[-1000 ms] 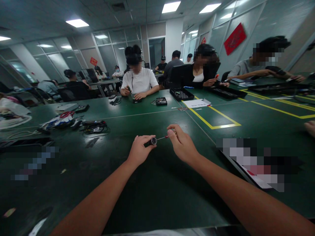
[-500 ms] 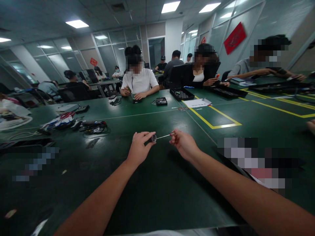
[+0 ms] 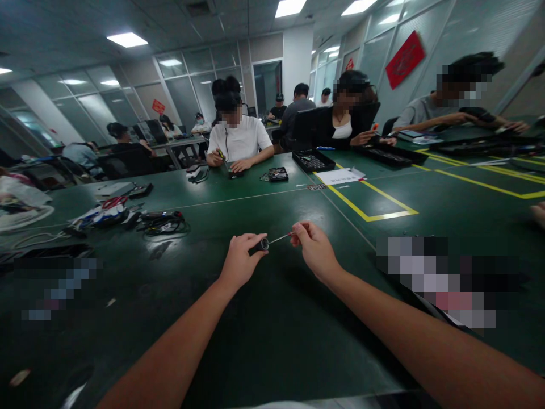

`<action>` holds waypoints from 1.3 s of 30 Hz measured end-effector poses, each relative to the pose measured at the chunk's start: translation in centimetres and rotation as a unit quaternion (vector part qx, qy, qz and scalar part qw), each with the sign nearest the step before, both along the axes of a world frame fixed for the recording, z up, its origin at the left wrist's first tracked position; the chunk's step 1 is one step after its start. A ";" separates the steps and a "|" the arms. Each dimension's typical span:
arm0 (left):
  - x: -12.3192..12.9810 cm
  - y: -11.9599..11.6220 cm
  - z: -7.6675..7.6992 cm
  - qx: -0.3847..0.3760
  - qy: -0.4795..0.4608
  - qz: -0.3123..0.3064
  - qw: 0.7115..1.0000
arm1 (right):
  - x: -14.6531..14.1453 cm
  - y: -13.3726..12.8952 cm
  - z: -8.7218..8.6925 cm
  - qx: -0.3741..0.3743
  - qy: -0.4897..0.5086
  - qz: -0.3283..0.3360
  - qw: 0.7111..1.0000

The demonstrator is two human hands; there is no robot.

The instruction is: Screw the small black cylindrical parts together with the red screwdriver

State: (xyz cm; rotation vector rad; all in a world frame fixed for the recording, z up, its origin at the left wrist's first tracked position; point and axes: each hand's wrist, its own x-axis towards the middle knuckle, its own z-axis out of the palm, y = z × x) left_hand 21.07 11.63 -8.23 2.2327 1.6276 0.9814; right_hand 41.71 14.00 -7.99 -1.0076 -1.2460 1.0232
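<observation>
Between its thumb and fingers my left hand (image 3: 241, 261) grips a small dark cylindrical part (image 3: 264, 244), whose round, light-rimmed end faces right. My right hand (image 3: 314, 245) is closed around the reddish handle of a screwdriver (image 3: 279, 239). The thin metal shaft slants down to the left, and its tip is at the round end of the part. Whether the tip goes inside or only touches the rim is too small to tell. Both hands are raised over the green table (image 3: 272, 341).
A heap of cables and tools (image 3: 164, 221) lies on the left. Yellow tape (image 3: 392, 217) marks the table ahead, with a white paper (image 3: 340, 176) and a black tray (image 3: 314, 161) beyond it. A blurred-out patch (image 3: 434, 278) covers something at right. Co-workers sit across the table.
My right hand has turned, its thumb now lying on top of the screwdriver handle, and the shaft slants a little more steeply. My left hand still holds the dark part. The view has shifted slightly.
</observation>
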 end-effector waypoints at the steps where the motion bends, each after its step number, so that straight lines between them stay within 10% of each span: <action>1: 0.0 0.0 0.0 0.004 0.002 0.000 1.000 | 0.0 -0.2 0.2 0.015 -0.018 0.003 1.000; 39: 0.4 0.0 0.1 0.016 -0.042 -0.014 0.999 | 0.6 -2.1 1.5 0.086 -0.184 -0.025 0.979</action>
